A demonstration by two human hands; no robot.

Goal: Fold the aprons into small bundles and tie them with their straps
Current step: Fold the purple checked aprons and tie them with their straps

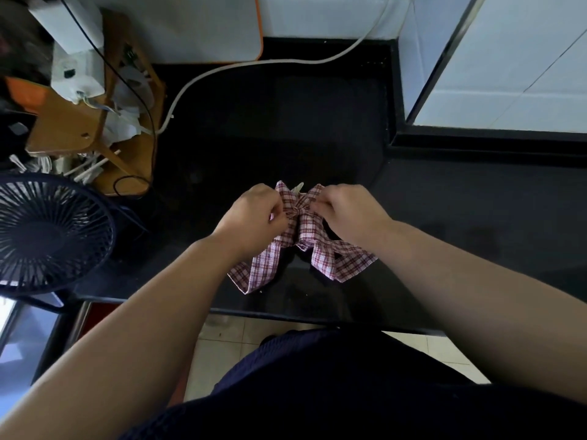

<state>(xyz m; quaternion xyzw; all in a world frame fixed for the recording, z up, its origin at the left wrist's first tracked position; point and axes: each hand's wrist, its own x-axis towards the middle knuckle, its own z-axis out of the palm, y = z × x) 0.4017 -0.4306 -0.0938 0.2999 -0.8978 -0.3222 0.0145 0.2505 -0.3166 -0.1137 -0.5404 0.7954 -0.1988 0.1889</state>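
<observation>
My left hand (254, 214) and right hand (346, 209) each had fingers clamped on the strap (263, 268) at its knot, atop the folded apron (306, 228) on the table (286, 122)

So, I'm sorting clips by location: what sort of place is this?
Likely a home kitchen or utility corner: a dark polished counter under the checked apron, white wall tiles behind it, and a desk fan beside a cluttered cardboard box.
</observation>
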